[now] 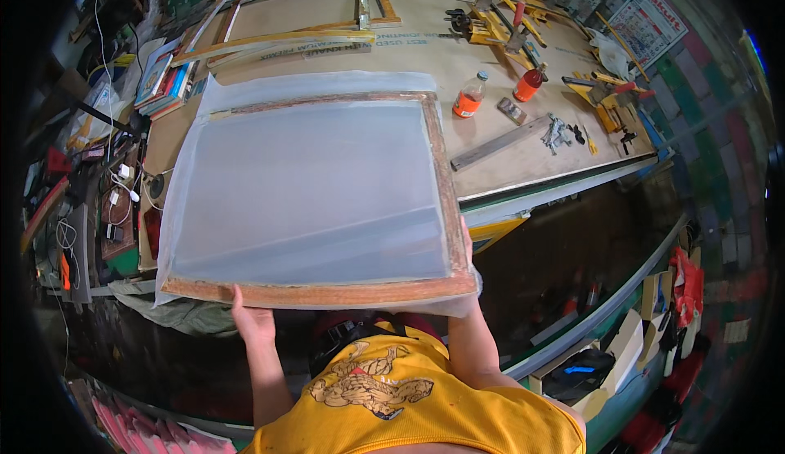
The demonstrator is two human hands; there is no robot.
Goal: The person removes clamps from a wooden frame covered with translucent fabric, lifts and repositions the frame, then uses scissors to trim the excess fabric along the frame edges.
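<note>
A wooden screen-printing frame (pixel 319 294) with pale translucent mesh (pixel 306 190) spans the middle of the view, held over the near edge of the worktable. Loose mesh sticks out past its wooden bars. My left hand (pixel 254 320) grips the near bar left of centre, thumb on top and fingers hidden below. At the near right corner, my right hand (pixel 469 264) holds the frame from the side and underneath; most of it is hidden behind wood and mesh.
More wooden frames (pixel 343 37) lie at the table's far side. Right of the held frame are a wooden bar (pixel 500 142), a small block (pixel 511 111), two bottles with orange labels (pixel 469 100) (pixel 528 84), metal pieces (pixel 557 134) and yellow clamps (pixel 503 31). Books (pixel 165 86) stand left.
</note>
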